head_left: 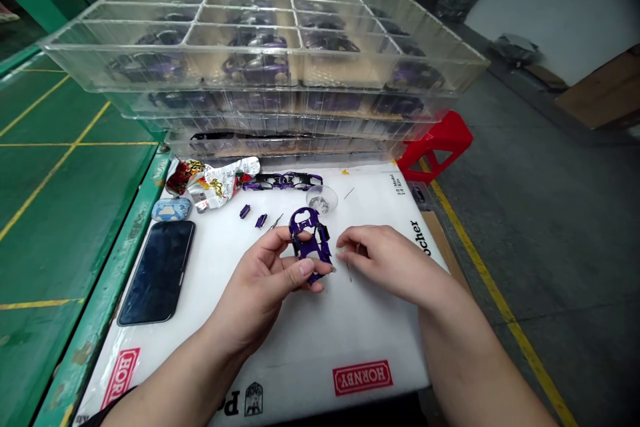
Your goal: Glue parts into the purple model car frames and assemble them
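My left hand (280, 267) is closed around a purple toy car body shell (313, 247) with window openings, tilted up above the white surface. Just to its right, my right hand (373, 253) pinches thumb and fingertips together; a thin sliver shows below them, and I cannot make out what they hold. Beyond the shell stands a small clear cup (331, 201) with tiny pieces inside. Two small purple parts lie to the left, one of them a purple clip-like piece (261, 221), near fine tweezers (277, 221). More purple shells (283, 181) sit behind.
Stacked clear compartment trays (260, 103) with purple shells fill the far side. On the left are a black phone (157, 273), a blue case (171, 209) and a crumpled snack wrapper (215, 187). A red plastic stand (440, 147) is at the right behind the white printed sheet (300, 360).
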`<control>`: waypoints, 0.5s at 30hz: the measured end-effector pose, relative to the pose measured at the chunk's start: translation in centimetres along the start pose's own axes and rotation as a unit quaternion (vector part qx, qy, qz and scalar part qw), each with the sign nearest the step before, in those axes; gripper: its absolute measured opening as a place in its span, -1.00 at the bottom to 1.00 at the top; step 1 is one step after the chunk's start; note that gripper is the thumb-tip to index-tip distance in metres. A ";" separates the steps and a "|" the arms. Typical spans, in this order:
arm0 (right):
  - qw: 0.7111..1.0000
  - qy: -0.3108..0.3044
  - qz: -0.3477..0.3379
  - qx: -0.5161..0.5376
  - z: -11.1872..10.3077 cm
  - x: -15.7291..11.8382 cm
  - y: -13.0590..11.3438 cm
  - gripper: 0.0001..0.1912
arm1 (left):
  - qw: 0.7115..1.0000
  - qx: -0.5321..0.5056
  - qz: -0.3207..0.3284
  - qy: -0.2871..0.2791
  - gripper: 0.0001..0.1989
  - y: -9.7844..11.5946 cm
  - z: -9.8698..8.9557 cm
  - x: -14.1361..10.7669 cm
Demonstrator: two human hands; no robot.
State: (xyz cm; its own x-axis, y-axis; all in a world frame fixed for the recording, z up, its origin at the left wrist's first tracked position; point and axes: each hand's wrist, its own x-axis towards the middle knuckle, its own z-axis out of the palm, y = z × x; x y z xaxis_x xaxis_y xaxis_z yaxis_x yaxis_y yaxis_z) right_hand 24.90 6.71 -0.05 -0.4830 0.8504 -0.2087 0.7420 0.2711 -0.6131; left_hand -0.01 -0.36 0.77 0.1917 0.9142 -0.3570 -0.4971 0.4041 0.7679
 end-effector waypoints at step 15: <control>0.926 0.124 -0.116 0.337 0.7 -0.7 -2.3 -0.79 | 0.997 -0.046 -0.013 -0.053 -0.52 0.0 0.0 0.1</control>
State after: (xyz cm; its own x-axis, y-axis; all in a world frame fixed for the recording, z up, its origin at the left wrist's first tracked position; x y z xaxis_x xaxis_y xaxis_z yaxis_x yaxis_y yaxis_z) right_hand 23.24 5.15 1.02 -0.4092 0.9047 0.1186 0.1324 0.1875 -0.9733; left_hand 0.02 -0.27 0.69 0.2918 0.9034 -0.3144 -0.5654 0.4280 0.7051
